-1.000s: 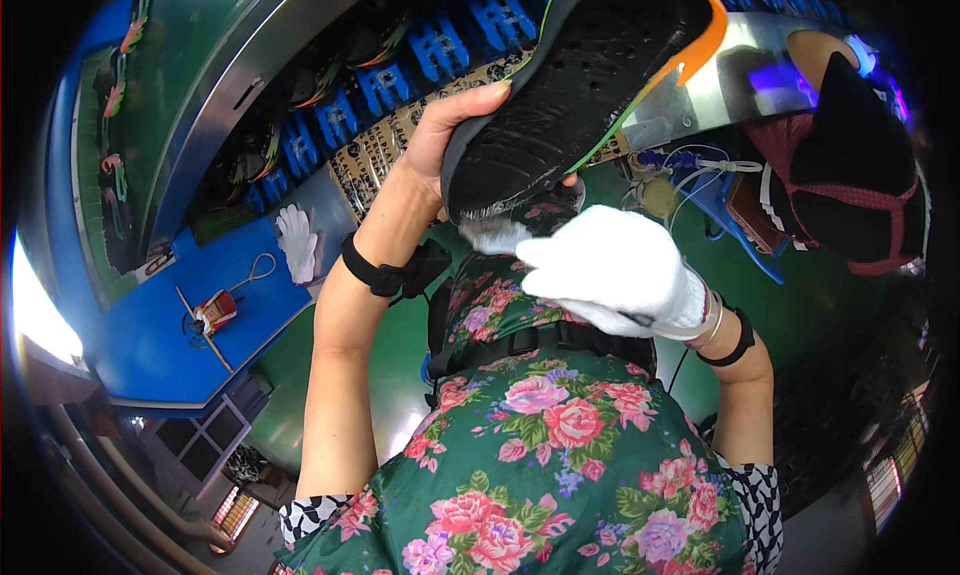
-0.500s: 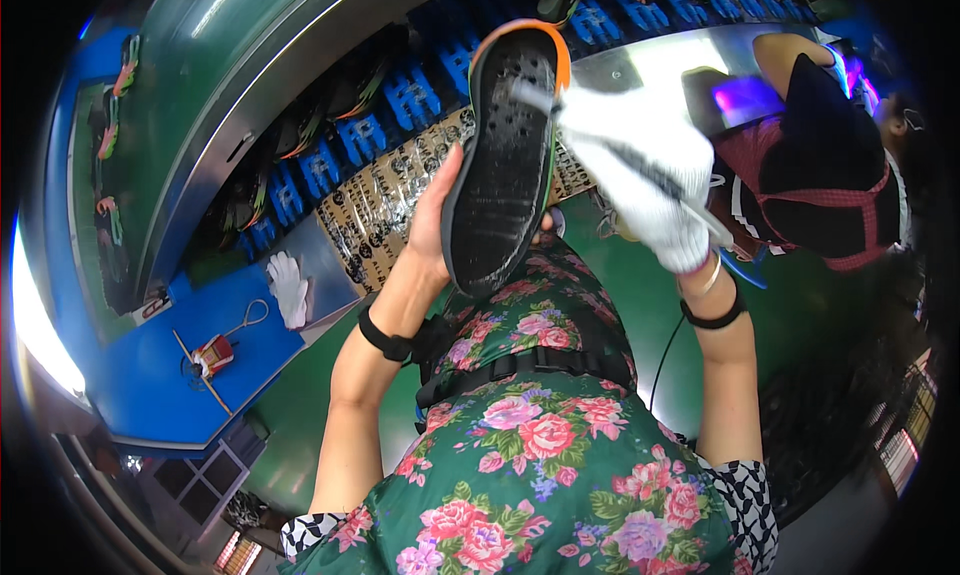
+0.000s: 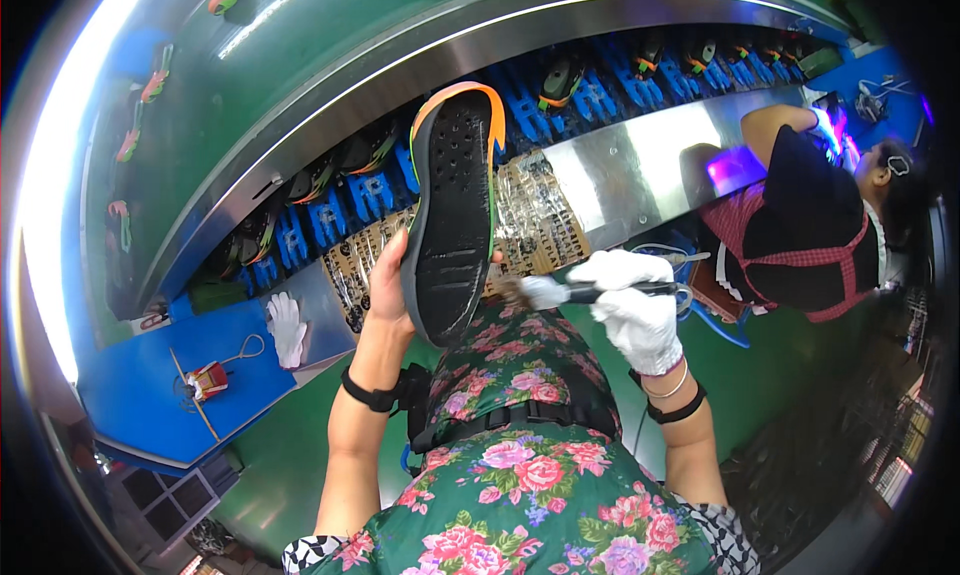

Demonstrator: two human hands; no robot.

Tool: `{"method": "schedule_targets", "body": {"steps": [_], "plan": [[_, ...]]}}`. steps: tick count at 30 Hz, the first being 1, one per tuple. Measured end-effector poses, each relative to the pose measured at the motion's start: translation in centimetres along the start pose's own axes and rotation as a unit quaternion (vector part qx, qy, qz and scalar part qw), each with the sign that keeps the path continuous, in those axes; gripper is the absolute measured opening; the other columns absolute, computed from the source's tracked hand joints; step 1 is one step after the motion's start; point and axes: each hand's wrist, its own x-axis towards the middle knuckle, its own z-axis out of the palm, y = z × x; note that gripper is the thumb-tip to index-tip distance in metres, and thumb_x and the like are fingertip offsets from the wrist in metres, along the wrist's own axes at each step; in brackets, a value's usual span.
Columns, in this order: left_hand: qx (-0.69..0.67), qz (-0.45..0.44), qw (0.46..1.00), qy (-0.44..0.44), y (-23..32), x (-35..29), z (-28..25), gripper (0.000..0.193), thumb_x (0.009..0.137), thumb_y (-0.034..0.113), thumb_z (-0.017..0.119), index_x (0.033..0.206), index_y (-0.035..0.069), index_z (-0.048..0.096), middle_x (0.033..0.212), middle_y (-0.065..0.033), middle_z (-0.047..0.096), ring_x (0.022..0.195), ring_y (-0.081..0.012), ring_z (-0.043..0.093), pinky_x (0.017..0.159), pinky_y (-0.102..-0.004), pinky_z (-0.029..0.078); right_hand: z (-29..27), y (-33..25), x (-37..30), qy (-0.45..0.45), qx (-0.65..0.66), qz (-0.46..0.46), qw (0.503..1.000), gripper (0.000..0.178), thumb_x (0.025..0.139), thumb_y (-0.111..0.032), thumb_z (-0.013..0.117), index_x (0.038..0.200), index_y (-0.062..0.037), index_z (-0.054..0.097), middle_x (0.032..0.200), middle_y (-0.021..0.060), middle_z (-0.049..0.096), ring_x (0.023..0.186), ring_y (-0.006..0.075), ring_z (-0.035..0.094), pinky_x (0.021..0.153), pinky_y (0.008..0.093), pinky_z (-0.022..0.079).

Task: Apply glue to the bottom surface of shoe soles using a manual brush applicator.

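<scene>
While the bare left hand (image 3: 390, 285) grips the black, orange-rimmed shoe sole (image 3: 455, 215), toe toward twelve o'clock, the gloved right hand (image 3: 635, 310) is closed around a brush (image 3: 580, 293), bristles just off the sole at its four o'clock. Toward eight o'clock, a white glove (image 3: 287, 330) lies at the edge of the blue bench (image 3: 150, 375). Farther off, a co-worker (image 3: 815, 235) is at two o'clock.

You wear a green garment (image 3: 500, 495) printed with pink and purple flowers, belted by a black waist strap (image 3: 560, 416). Your short sleeves (image 3: 312, 553) are black-and-white patterned. Black bands (image 3: 366, 394) circle both wrists; your right hand (image 3: 636, 313) wears a white knitted glove (image 3: 648, 343), a pale bracelet (image 3: 668, 390) below.
</scene>
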Motion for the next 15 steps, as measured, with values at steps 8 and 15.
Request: {"method": "schedule_targets", "body": {"steps": [8,15], "plan": [[0.237,0.03,0.969,0.064,1.3,-3.1,3.3,0.104,0.088,0.051,0.065,0.163,0.004,0.011,0.159,-0.0148,0.035,0.139,-0.0237,0.044,0.112,-0.0377,0.039,-4.6,5.5,-2.8,0.097,0.295,0.072,0.948,0.023,0.084,0.007,0.061,0.103,-0.0003,0.071,0.114,0.0242,0.071,0.081,0.0217,0.065,0.066,0.0267,0.055],[0.273,0.052,0.959,0.059,1.7,-3.8,5.1,0.117,0.083,0.061,0.065,0.165,0.005,0.002,0.167,-0.0126,0.017,0.15,-0.0223,0.023,0.122,-0.039,0.019,-5.8,7.1,-2.9,0.097,0.289,0.098,0.947,0.019,0.087,0.003,0.065,0.105,-0.0017,0.069,0.115,0.0177,0.071,0.092,0.0209,0.067,0.07,0.024,0.054]]}}
